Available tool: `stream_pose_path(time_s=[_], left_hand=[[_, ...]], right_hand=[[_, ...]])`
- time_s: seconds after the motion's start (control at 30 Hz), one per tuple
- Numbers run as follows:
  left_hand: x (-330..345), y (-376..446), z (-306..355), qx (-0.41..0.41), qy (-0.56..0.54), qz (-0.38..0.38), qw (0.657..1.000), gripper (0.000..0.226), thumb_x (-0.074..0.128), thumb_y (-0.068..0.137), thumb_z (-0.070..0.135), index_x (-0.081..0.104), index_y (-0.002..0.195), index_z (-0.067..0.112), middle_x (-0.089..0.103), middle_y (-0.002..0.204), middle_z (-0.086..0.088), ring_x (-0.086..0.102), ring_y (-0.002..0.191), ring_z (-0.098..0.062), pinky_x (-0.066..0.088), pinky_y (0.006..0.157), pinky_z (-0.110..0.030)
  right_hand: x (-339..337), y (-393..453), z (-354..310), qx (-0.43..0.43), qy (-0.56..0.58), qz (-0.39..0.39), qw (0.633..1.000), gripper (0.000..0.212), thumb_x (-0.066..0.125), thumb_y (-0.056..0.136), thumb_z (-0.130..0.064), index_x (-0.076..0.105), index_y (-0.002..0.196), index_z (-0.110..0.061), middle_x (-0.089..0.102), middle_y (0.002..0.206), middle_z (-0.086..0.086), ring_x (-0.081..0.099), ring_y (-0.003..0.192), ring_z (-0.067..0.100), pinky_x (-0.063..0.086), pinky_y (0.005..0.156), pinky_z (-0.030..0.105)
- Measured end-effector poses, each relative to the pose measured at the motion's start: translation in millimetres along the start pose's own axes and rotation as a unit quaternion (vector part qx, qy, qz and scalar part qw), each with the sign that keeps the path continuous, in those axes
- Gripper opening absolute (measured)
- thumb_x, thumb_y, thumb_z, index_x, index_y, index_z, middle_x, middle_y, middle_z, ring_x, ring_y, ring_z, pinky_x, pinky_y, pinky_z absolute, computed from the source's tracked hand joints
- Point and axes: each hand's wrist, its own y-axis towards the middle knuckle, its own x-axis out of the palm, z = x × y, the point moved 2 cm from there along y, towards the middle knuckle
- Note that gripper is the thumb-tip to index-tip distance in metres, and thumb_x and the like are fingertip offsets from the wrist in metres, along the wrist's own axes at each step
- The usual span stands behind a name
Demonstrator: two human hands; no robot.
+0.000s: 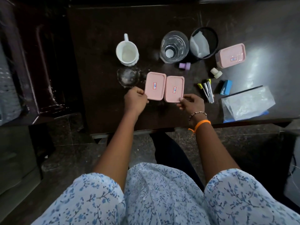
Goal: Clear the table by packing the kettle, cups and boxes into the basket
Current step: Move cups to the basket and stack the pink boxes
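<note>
Two pink lidded boxes lie side by side on the dark table (pixel 100 46). My left hand (pixel 135 99) grips the near left edge of the left pink box (pixel 155 86). My right hand (pixel 191 103) pinches the near right corner of the right pink box (pixel 174 89). A third pink box (pixel 230 56) stands at the far right. Behind the two boxes are a white jug-like kettle (pixel 127 53), a stack of clear glass cups (pixel 174 47) and a black mesh basket (pixel 203 43) holding white paper.
A clear glass lid (pixel 128 77) lies left of the boxes. A purple cap (pixel 184 65), a white cap (pixel 216 73), a stapler (pixel 207 91), a blue staple box (pixel 225 87) and a clear plastic packet (pixel 246 103) lie on the right. A dark wooden chair (pixel 40 70) stands at the left.
</note>
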Motion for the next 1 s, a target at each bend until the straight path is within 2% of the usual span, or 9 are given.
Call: stream_pose_path(time_s=[0.2, 0.33, 0.5, 0.6, 0.67, 0.7, 0.8, 0.9, 1.0], left_hand=[[-98.9, -32.7, -21.3, 0.024, -0.104, 0.066, 0.992, 0.024, 0.054, 0.086, 0.006, 0.053, 0.073, 0.025, 0.063, 0.069, 0.000, 0.067, 0.069, -0.016, 0.057, 0.069, -0.030], [-190.4, -44.0, -24.2, 0.053, -0.162, 0.150, 0.974, 0.021, 0.057, 0.087, 0.008, 0.055, 0.077, 0.026, 0.064, 0.070, 0.001, 0.066, 0.064, -0.008, 0.056, 0.064, -0.021], [-300.6, -38.3, -27.3, 0.078, -0.208, 0.226, 0.948, 0.019, 0.059, 0.086, 0.005, 0.055, 0.077, 0.022, 0.063, 0.069, 0.001, 0.064, 0.052, 0.001, 0.055, 0.058, -0.018], [-354.3, -25.5, -24.4, 0.066, -0.159, 0.285, 0.943, 0.008, 0.059, 0.082, 0.008, 0.058, 0.083, 0.016, 0.067, 0.071, -0.002, 0.068, 0.060, -0.003, 0.056, 0.064, -0.023], [-382.2, -15.0, -16.4, 0.060, -0.093, 0.320, 0.941, 0.009, 0.056, 0.081, 0.010, 0.062, 0.088, 0.012, 0.072, 0.083, -0.011, 0.071, 0.080, -0.022, 0.056, 0.076, -0.033], [-393.4, -10.0, -10.6, 0.061, -0.046, 0.343, 0.936, 0.014, 0.055, 0.080, 0.010, 0.064, 0.090, 0.009, 0.073, 0.089, -0.014, 0.070, 0.085, -0.027, 0.054, 0.077, -0.032], [-416.5, 7.0, 8.7, 0.058, 0.064, 0.391, 0.916, 0.024, 0.052, 0.081, 0.010, 0.069, 0.097, 0.006, 0.072, 0.099, -0.017, 0.065, 0.095, -0.032, 0.043, 0.070, -0.029], [-425.3, 34.2, 18.8, 0.036, 0.115, 0.348, 0.930, 0.029, 0.048, 0.082, 0.009, 0.067, 0.102, 0.001, 0.068, 0.108, -0.021, 0.061, 0.103, -0.037, 0.046, 0.080, -0.036], [-426.8, 59.2, 21.4, 0.020, 0.117, 0.289, 0.950, 0.031, 0.050, 0.082, 0.007, 0.066, 0.108, -0.001, 0.066, 0.113, -0.021, 0.061, 0.107, -0.036, 0.048, 0.087, -0.036]], right_hand=[[65.3, -66.0, -19.2, -0.075, -0.003, -0.084, 0.994, 0.019, 0.055, 0.088, 0.003, 0.057, 0.106, 0.010, 0.058, 0.065, 0.008, 0.057, 0.040, -0.002, 0.047, 0.044, 0.009], [132.9, -113.8, -47.5, -0.108, 0.040, -0.155, 0.981, 0.009, 0.055, 0.088, 0.001, 0.061, 0.095, -0.004, 0.062, 0.065, 0.003, 0.059, 0.045, -0.001, 0.049, 0.048, 0.010], [224.0, -161.3, -91.0, -0.133, 0.064, -0.234, 0.961, 0.015, 0.055, 0.090, -0.005, 0.062, 0.085, -0.017, 0.062, 0.076, 0.006, 0.062, 0.051, 0.001, 0.053, 0.054, 0.014], [270.9, -181.6, -114.9, -0.147, 0.064, -0.251, 0.955, 0.014, 0.056, 0.089, -0.005, 0.062, 0.083, -0.017, 0.065, 0.072, 0.002, 0.063, 0.052, 0.002, 0.054, 0.054, 0.014], [296.1, -190.6, -127.9, -0.156, 0.063, -0.253, 0.953, 0.014, 0.057, 0.089, -0.005, 0.063, 0.082, -0.016, 0.066, 0.068, 0.000, 0.064, 0.052, 0.002, 0.054, 0.054, 0.014], [307.1, -193.7, -133.7, -0.161, 0.063, -0.255, 0.951, 0.013, 0.058, 0.088, -0.005, 0.063, 0.082, -0.016, 0.067, 0.068, 0.000, 0.064, 0.052, 0.002, 0.053, 0.054, 0.014], [334.0, -198.5, -148.3, -0.182, 0.053, -0.252, 0.949, 0.013, 0.058, 0.089, -0.006, 0.062, 0.082, -0.015, 0.067, 0.069, 0.001, 0.064, 0.052, 0.002, 0.053, 0.055, 0.013], [354.4, -197.6, -157.4, -0.202, 0.040, -0.229, 0.951, 0.011, 0.058, 0.089, -0.005, 0.061, 0.082, -0.014, 0.064, 0.073, 0.005, 0.064, 0.052, 0.001, 0.054, 0.055, 0.013], [372.2, -193.3, -161.7, -0.207, 0.020, -0.196, 0.958, 0.004, 0.057, 0.088, -0.003, 0.060, 0.090, -0.006, 0.063, 0.072, 0.006, 0.064, 0.050, 0.001, 0.054, 0.054, 0.012]])
